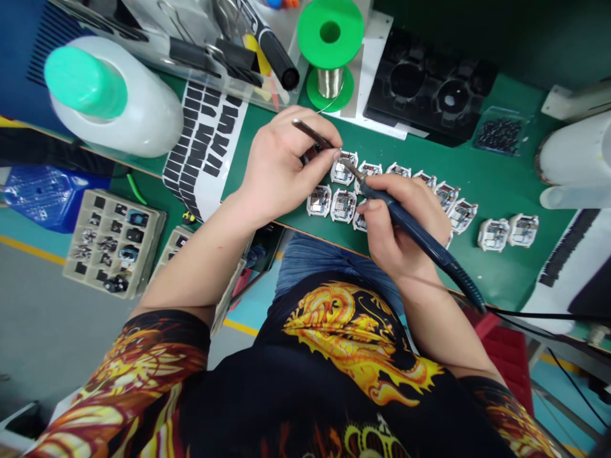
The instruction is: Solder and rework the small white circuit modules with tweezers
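My left hand [286, 162] is closed around metal tweezers [311, 133], whose back end sticks up past the fingers. Its thumb and fingertips are at the edge of a white watch case with an open circuit board [344, 166]. My right hand [410, 219] grips a dark blue soldering iron [420, 238], and the iron's tip reaches that same case. Several similar open watch cases [319, 201] lie in rows around and partly under my right hand. Two more cases [494, 235] sit apart on the right. What the tweezer tips touch is hidden by my fingers.
A green solder spool [330, 35] stands behind my left hand, with wire trailing from it. Nearby are a white bottle with a green cap [128, 102], a black tray [420, 89], a small box of dark parts [500, 133] and a parts organizer [112, 245]. The iron's cable [539, 313] runs right.
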The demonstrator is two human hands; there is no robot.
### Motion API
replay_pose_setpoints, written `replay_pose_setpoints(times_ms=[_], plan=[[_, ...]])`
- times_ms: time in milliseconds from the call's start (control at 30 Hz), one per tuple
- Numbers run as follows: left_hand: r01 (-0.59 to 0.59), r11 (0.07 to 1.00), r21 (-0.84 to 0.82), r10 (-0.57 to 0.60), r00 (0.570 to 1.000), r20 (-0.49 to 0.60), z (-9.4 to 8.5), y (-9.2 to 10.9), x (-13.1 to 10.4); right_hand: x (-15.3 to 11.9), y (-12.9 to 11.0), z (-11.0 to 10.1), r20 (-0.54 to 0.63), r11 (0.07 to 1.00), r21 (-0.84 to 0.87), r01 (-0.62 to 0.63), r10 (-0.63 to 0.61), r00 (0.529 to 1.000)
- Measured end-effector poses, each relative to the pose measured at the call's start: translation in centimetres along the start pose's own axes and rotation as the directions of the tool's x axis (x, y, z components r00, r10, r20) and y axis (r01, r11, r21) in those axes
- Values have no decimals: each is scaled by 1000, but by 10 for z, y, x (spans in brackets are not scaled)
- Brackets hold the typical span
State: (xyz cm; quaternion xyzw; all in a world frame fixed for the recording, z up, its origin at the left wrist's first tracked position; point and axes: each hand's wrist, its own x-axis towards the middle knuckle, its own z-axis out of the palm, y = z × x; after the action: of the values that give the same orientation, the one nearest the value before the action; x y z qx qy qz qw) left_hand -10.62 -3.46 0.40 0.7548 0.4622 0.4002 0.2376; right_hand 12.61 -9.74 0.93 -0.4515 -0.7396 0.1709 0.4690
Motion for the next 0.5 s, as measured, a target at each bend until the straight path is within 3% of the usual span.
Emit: replay_pose_setpoints(times_ms=[200,500], plan=[[-40,999,-3,40,999,35,-2,-2,5,0,0,1,-15,999,-41,3,-4,1000],[-5,1000,-5,6,999,53,-4,-2,8,-1,1,3,-15,999,-37,-9,9,1000]])
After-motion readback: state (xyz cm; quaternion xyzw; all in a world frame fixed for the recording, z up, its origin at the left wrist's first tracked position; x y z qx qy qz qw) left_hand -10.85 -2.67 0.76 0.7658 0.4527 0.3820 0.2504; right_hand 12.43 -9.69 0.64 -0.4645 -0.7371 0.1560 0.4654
